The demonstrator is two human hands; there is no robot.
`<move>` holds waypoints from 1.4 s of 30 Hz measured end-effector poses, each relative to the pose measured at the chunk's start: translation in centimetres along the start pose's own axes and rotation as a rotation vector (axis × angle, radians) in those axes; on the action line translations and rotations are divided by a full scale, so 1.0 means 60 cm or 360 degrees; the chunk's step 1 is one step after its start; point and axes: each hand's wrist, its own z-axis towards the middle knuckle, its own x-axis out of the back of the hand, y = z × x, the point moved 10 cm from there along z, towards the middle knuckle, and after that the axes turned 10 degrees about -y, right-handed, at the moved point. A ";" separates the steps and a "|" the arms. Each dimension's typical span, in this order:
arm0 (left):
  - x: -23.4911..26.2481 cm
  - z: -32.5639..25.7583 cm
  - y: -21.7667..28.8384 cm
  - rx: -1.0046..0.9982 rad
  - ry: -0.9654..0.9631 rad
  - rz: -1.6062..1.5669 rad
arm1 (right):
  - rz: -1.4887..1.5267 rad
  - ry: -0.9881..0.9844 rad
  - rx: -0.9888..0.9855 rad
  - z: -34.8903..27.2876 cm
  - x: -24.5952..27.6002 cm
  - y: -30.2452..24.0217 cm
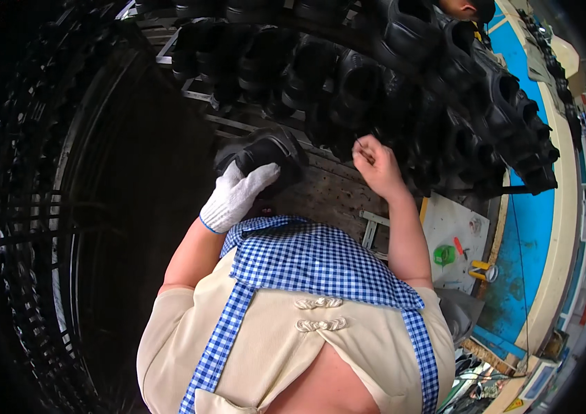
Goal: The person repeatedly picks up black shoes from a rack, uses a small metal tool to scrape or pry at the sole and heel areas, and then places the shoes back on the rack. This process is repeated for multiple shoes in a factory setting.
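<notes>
left hand (236, 195) in a white knit glove, fingers wrapped over a black shoe (263, 157), held just above the dark slatted rack (334, 190). right hand (376, 164) bare, fingers pinched shut on something thin, too small to make out, close against the heap of black shoes (458, 103) piled across the rack's far side. more shoes on rails (251, 62) behind, crowding the held shoe. blue checked apron (307, 259) over a cream top in the foreground. off to the right, a pale counter (455, 241) with a green item (444, 254) and a red-handled tool (458, 246).
</notes>
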 end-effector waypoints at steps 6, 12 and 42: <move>-0.040 -0.018 0.047 -0.0131 -0.0179 0.1389 | -0.0080 -0.0195 -0.0641 -0.072 -0.048 0.143; -0.140 -0.017 -0.011 -0.0972 -0.0619 0.2085 | 0.0862 -0.0500 -0.0930 -0.063 -0.245 0.141; -0.099 -0.017 0.148 -0.0614 -0.0663 0.0734 | -0.0770 -0.0143 0.1162 -0.054 -0.018 -0.342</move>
